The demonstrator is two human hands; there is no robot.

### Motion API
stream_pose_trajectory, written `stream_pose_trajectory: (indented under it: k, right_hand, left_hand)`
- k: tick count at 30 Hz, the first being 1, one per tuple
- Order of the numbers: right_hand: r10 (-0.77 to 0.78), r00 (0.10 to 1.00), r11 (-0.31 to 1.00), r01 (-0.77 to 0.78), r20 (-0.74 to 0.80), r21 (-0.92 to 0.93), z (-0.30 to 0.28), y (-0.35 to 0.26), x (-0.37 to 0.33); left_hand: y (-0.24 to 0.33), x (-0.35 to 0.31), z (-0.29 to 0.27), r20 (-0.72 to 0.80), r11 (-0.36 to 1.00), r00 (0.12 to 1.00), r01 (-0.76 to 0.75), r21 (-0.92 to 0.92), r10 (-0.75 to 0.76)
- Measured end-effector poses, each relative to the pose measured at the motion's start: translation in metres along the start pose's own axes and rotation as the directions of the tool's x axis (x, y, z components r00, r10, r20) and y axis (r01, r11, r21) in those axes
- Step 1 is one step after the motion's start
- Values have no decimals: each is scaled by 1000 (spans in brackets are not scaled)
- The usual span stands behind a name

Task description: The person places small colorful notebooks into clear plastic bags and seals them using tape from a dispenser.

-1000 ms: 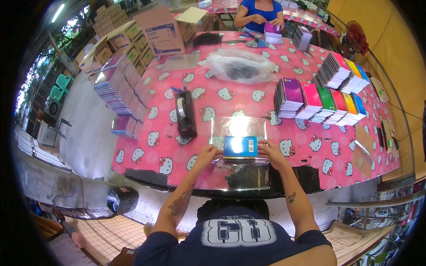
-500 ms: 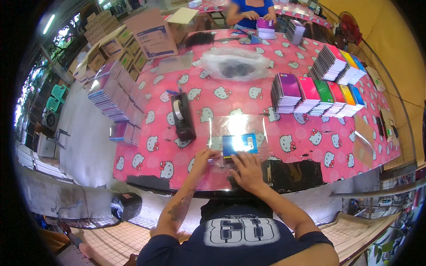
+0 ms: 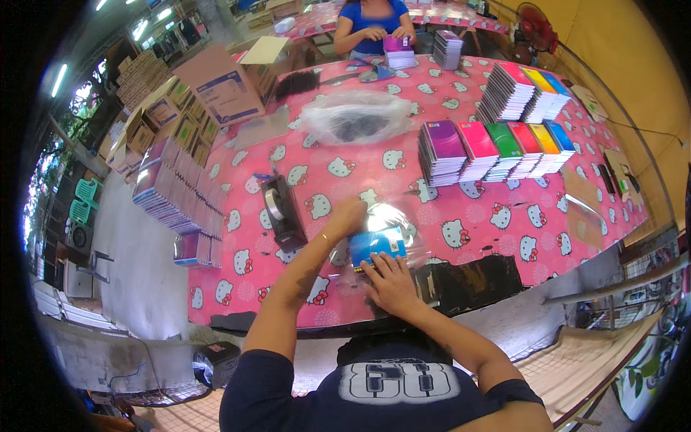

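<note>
Pink table: the patterned table (image 3: 259, 302) bears everything at hand.
Clear plastic: the sheet (image 3: 412, 225) lies around the notebook; likely light, limp, slippery and easily creased, best pinched at a corner or free edge.
Tape dispenser: the black dispenser (image 3: 283, 216) stands left of the plastic, near the left forearm.
Right hand: this hand (image 3: 392, 284) rests on the notebook's near edge, fingers slightly spread.
Left hand: this hand (image 3: 350, 216) is at the plastic's far left, fingers bunched; whether they pinch film, I cannot tell.
Blue notebook: the notebook (image 3: 369, 247) sits on the table between the hands; probably light, fairly stiff and sturdy, best held by opposite side edges.
</note>
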State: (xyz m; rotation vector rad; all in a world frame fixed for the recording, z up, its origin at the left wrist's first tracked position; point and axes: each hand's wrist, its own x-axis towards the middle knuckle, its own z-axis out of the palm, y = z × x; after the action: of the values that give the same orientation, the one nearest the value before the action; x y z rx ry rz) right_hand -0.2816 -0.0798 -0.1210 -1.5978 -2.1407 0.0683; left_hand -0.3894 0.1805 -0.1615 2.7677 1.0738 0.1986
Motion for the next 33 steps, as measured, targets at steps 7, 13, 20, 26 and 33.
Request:
stream_pose_trajectory:
  k: [7,13,20,26,33]
  right_hand:
    - [13,1000,1000,-13,-16,-9,-3,4,-5]
    - [-19,999,1000,18,-37,-9,-7,5,-4]
    - [-56,997,998,56,-51,0,-5,14,-8]
    - [-113,992,993,112,-53,-23,-6,9,-9]
    - [-102,995,994,103,17,-36,-2,13,-4]
  left_hand:
    - [30,-8,-30,-181,995,980,-80,53,88]
    - [33,-4,-38,-116,995,993,-4,98,15]
    - [45,-19,-29,-441,978,880,-106,180,177]
    - [52,-47,-24,-258,988,966,56,143,-17]
    - [91,-71,-49,-386,980,919,-1,201,80]
